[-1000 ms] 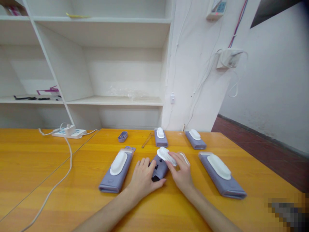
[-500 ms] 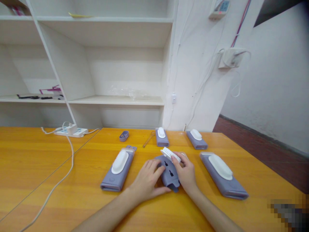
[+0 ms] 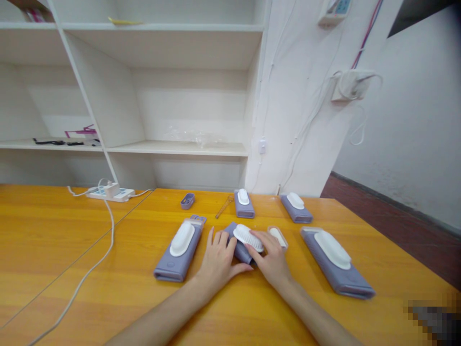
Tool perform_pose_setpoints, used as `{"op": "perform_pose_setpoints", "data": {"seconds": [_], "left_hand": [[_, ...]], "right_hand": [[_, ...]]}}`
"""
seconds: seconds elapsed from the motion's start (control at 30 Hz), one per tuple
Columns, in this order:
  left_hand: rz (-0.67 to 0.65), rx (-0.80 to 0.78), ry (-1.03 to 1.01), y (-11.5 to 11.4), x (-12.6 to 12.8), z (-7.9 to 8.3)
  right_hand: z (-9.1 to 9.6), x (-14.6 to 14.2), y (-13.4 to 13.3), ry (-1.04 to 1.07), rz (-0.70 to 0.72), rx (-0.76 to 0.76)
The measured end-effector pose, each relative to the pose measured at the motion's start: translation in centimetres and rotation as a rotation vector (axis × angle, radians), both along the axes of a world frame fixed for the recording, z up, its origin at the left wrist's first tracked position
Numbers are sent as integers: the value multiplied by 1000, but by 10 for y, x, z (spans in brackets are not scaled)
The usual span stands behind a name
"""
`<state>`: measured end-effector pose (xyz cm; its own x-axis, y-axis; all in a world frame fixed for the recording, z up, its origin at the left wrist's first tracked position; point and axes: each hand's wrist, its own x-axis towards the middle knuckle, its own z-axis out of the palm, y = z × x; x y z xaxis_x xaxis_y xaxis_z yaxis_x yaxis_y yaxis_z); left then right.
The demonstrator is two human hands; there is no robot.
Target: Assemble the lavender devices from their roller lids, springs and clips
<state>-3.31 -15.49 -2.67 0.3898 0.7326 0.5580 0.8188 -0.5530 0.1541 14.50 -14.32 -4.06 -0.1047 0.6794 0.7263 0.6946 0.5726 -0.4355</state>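
A flat purple-grey case (image 3: 242, 253) lies slantwise on the table between my hands. On its upper face is a white oval piece with ridges or bristles (image 3: 248, 236), tilted slightly. My right hand (image 3: 272, 257) pinches that piece between thumb and fingers against the case. My left hand (image 3: 219, 259) steadies the case's left side, its index finger along the edge and its thumb by the near end; the other fingers are spread. The slots seen earlier in the case are covered. Just beyond my right hand lies another white oval piece with a clear rim (image 3: 278, 237), partly hidden by the fingers.
Similar purple cases with white ovals lie around: one at left (image 3: 177, 252), one at right (image 3: 336, 262), two behind. A small purple tray (image 3: 188, 201), a thin brown chain-like item (image 3: 224, 207) and a power strip (image 3: 111, 193) with a white cable stand farther back, before white shelves (image 3: 180, 148).
My right hand has brought the ridged white piece down over the case's slots. The case has turned, and the clear-rimmed white piece now shows beside my right hand. The view shifted slightly.
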Motion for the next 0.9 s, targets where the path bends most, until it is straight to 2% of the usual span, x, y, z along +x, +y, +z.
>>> {"op": "perform_pose_setpoints", "data": {"seconds": [0.2,0.37,0.5,0.63,0.9], "left_hand": [[-54,-54,-142,0,1,-12],[-10,-57,-269,5,0,-18],[-83,-148,-319,6,0,-17],[-88,-159,-338,5,1,-13],[-62,-134,-310,4,1,-14]], "right_hand": [[2,-8,-3,-80,-28,16],[3,-13,-4,-149,-76,37],[3,-15,-6,-219,-127,39],[3,-18,-8,-266,-140,34],[-5,-21,-4,-147,-89,33]]}}
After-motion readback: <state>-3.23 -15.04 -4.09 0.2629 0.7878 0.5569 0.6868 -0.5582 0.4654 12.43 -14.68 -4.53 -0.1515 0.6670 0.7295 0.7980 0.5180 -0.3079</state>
